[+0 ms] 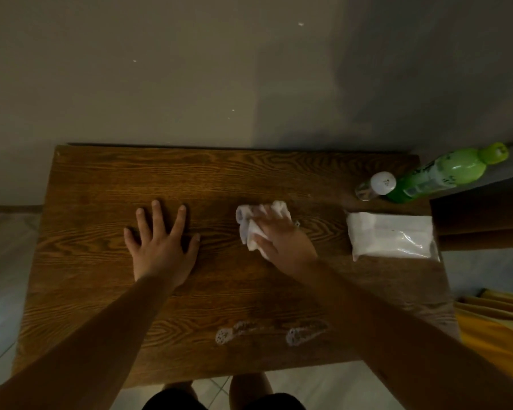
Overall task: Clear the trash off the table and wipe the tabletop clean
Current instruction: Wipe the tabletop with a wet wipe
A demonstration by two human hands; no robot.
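Note:
A dark wooden table (101, 291) fills the middle of the view. My right hand (285, 238) presses a crumpled white tissue (251, 223) onto the tabletop, right of centre. My left hand (160, 241) lies flat on the wood with fingers spread, holding nothing. Two foamy wet streaks (273, 332) sit near the front edge, between my forearms.
A white pack of tissues (391, 235) lies at the right edge. Behind it stand a small clear bottle with a white cap (376, 186) and a green bottle (444, 176). A wall runs behind the table. Something yellow (498, 329) is at the lower right.

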